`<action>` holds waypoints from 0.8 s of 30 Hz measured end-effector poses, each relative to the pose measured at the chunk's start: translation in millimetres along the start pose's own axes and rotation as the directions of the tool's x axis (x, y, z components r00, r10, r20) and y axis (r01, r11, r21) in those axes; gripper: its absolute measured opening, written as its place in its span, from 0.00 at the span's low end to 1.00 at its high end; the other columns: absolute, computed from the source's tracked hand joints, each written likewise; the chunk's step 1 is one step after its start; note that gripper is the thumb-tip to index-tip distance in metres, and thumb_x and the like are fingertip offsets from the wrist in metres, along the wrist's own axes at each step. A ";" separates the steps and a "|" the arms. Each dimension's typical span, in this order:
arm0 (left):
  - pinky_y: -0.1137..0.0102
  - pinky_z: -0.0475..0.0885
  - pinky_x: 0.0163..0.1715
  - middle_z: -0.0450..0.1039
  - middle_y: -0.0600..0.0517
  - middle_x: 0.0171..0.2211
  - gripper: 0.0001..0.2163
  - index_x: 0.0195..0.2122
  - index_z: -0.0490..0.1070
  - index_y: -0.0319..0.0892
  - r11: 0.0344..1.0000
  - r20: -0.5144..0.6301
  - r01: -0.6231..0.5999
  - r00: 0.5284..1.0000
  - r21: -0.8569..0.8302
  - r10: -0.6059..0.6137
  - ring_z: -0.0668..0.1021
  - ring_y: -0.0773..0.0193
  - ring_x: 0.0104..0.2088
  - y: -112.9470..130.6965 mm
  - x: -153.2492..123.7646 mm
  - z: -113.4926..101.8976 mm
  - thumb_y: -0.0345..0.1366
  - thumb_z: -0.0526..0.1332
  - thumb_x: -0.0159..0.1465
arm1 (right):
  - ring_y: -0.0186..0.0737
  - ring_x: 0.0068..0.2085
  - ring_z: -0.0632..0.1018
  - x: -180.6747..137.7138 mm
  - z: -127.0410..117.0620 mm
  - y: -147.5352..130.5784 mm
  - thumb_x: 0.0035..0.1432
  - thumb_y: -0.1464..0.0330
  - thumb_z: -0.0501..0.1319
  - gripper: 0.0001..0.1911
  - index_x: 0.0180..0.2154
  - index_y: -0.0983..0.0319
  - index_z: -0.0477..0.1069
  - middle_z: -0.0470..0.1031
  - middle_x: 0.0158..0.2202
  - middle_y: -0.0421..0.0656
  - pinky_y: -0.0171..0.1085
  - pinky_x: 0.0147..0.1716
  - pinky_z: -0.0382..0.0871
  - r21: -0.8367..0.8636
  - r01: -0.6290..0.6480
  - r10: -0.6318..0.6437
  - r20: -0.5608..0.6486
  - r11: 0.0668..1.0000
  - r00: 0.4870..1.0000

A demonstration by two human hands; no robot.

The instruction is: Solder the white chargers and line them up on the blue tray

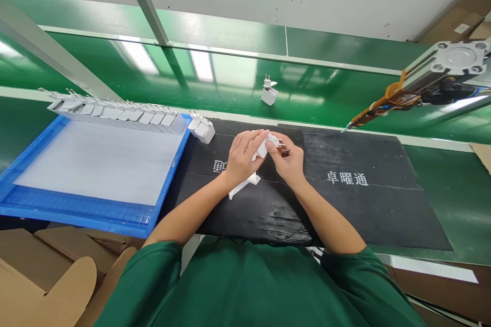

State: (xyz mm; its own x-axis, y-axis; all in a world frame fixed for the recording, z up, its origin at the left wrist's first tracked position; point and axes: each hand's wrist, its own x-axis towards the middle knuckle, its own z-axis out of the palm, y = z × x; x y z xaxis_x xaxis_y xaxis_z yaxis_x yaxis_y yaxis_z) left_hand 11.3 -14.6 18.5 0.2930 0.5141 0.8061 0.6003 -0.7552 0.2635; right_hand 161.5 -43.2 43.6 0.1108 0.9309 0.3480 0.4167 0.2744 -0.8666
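Note:
Over the black mat [356, 214], both my hands hold one white plug charger [263, 150] whose metal pins point right. My left hand [243, 156] wraps its fingers round the left side of the body. At the pin end, my right hand [288, 163] pinches it between thumb and fingers; a small dark piece shows by these fingertips, too small to name. Below my left hand lies a white L-shaped plastic piece [245, 185], partly hidden by my wrist. To the left, more white chargers [201, 129] stand at the mat's edge beside the tray.
A blue tray [169, 179] with a white sheet holds a row of several chargers [118, 115] along its far edge. Another charger [269, 93] stands on the green conveyor [230, 94]. An orange-brown tool on a metal cylinder [441, 69] juts in from the right. Cardboard [42, 271] lies lower left.

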 end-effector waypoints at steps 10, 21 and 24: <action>0.65 0.74 0.46 0.77 0.46 0.46 0.07 0.43 0.70 0.43 0.963 0.323 0.141 0.922 0.231 -0.213 0.76 0.57 0.47 -24.7 -0.1 -19.0 0.29 0.58 0.65 | 0.41 0.34 0.79 13.9 -1.4 28.8 0.61 0.56 0.58 0.23 0.54 0.59 0.70 0.81 0.45 0.46 0.40 0.36 0.73 -0.268 0.018 0.025 0.155 0.963 0.988; 0.48 0.66 0.52 0.66 0.37 0.54 0.04 0.34 0.68 0.42 0.770 0.075 0.444 0.844 0.459 -0.531 0.68 0.40 0.56 -67.6 -24.5 -46.3 0.31 0.63 0.59 | 0.46 0.44 0.80 11.5 -15.2 39.6 0.62 0.67 0.56 0.14 0.44 0.56 0.78 0.79 0.44 0.46 0.40 0.39 0.74 -0.627 0.164 0.219 0.487 0.762 0.846; 0.45 0.60 0.58 0.58 0.34 0.60 0.13 0.39 0.66 0.41 0.772 0.010 0.485 0.844 0.410 -0.536 0.61 0.36 0.63 -78.4 -22.0 -44.3 0.34 0.67 0.56 | 0.49 0.48 0.78 15.9 -14.5 41.0 0.61 0.66 0.58 0.13 0.45 0.57 0.78 0.79 0.45 0.48 0.43 0.44 0.74 -0.584 0.170 0.194 0.508 0.794 0.839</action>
State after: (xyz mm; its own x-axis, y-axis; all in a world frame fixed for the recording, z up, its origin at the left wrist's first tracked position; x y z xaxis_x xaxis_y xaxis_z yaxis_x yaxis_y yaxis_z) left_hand -75.1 15.3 3.6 -0.0671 0.8426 0.5344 0.9110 -0.1667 0.3772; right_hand 193.4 -20.6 18.7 -0.2844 0.9570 -0.0573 0.8763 0.2352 -0.4205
